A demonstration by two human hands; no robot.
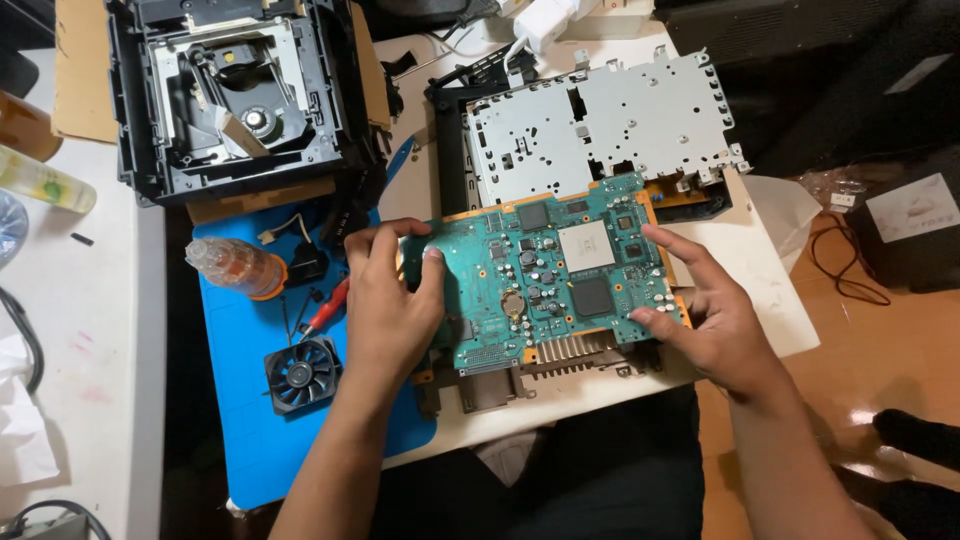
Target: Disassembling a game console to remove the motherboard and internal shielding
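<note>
Gripping one circuit board (545,275), two hands.

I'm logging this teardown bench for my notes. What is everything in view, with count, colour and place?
Green rectangular circuit board: one, green with a silver chip, centre, held at both ends.
Perforated metal shield plate: one, silver, behind the board.
Black disc drive assembly: one, black and silver, top left.
Small square black fan: one, black, on the blue mat.
Blue work mat: one, blue, left of centre.
Clear plastic bottle: one, clear with orange tint, lying on the mat.
Red-handled tool: one, red, beside the left hand.
Left hand: grip on the board's left edge.
Right hand: grip on the board's right edge.
</note>
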